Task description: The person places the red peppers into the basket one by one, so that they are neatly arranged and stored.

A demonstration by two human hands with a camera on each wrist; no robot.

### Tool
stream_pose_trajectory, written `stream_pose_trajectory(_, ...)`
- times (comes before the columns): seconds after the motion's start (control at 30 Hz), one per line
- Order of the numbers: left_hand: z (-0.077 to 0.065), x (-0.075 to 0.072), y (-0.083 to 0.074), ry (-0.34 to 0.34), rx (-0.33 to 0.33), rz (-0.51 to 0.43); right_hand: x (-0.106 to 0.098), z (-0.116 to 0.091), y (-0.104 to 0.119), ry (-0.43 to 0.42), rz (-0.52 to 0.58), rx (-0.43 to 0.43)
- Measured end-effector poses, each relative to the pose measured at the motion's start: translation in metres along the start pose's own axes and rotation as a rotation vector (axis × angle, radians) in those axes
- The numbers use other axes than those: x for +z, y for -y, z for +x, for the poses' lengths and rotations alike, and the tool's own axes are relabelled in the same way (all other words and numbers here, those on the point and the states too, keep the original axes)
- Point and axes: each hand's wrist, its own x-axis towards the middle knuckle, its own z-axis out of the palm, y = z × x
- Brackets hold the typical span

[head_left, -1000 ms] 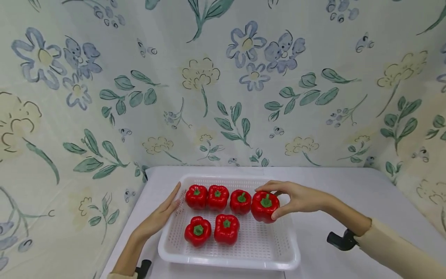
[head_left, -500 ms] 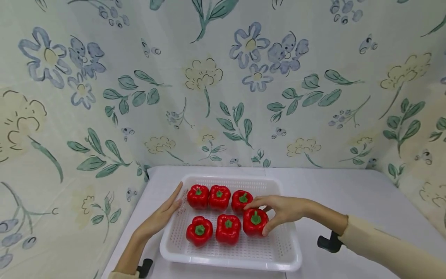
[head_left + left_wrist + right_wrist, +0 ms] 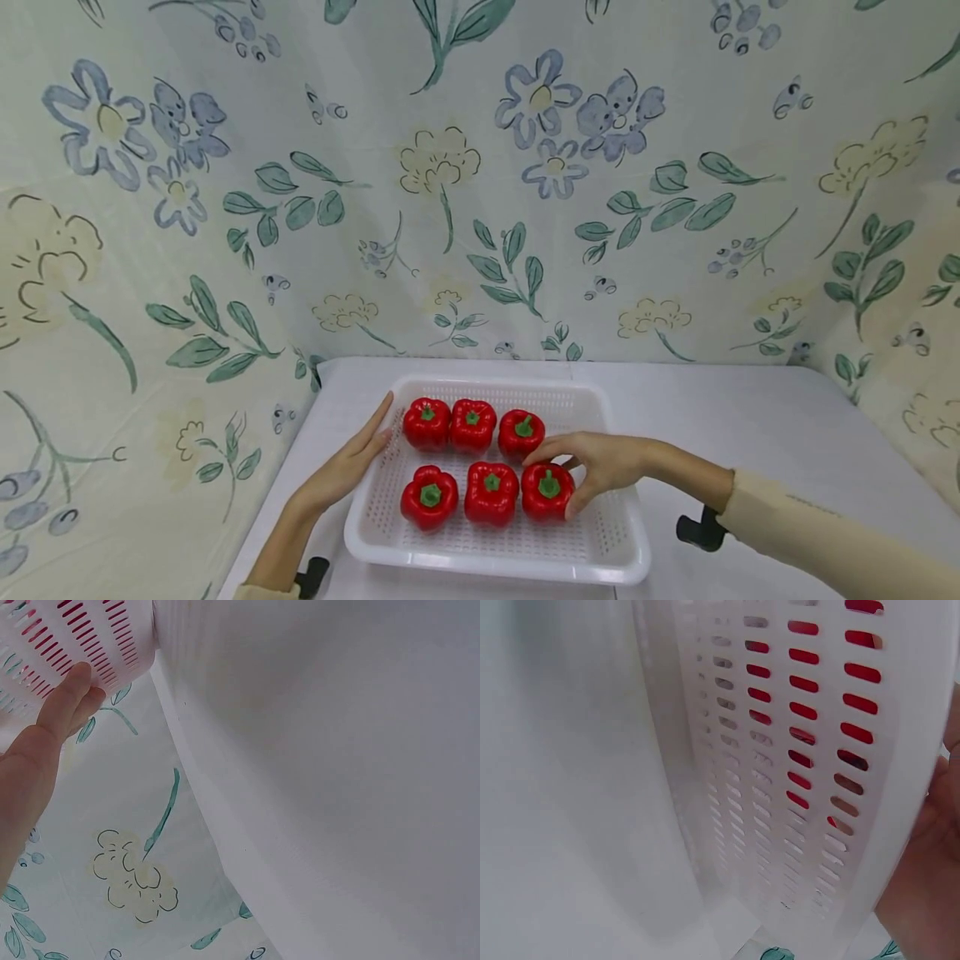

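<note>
In the head view, a white perforated basket (image 3: pixel 502 567) holds several red bell peppers with green stems. Three stand in a back row, among them the back-right pepper (image 3: pixel 521 433). The front row has a left pepper (image 3: pixel 429 504), a middle pepper (image 3: pixel 491 500) and a right pepper (image 3: pixel 546 498). My right hand (image 3: pixel 600 462) grips that front-right pepper, thumb on its right side and fingers behind it. My left hand (image 3: pixel 345 467) rests with straight fingers against the basket's left side; the left wrist view shows its fingers (image 3: pixel 71 697) on the slotted wall.
The basket stands on a table with a white cloth (image 3: pixel 712 417). A floral curtain (image 3: pixel 465 208) hangs behind and along the sides. In the right wrist view the basket's slotted wall (image 3: pixel 780 832) stands between the camera and the peppers.
My right hand has carried its pepper from the right end of the back row forward and down, beside the middle pepper in the front row. My left hand stays at the basket's side.
</note>
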Motion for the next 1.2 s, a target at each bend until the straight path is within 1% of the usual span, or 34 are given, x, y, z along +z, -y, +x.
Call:
stream_pose_trajectory(0.23,0.0008,-0.0002,0.0017,0.005,0.008,0.000,-0.0002,-0.0002,0.0003,0.011,-0.007,0.005)
stream_pose_trajectory(0.6,0.0006,0.0001,0.0034,0.006,0.011,0.002,-0.0013,0.0024,0.0009,0.019,0.006,0.078)
stream_pose_trajectory(0.83,0.0009,-0.0012,0.0019,0.008,0.019,0.001,-0.0022,0.0025,0.0010,0.014,-0.014,0.088)
stream_pose_trajectory(1.2,-0.0012,0.0002,0.0003,0.001,0.001,-0.002,-0.0009,0.0012,0.0003,0.008,-0.043,0.091)
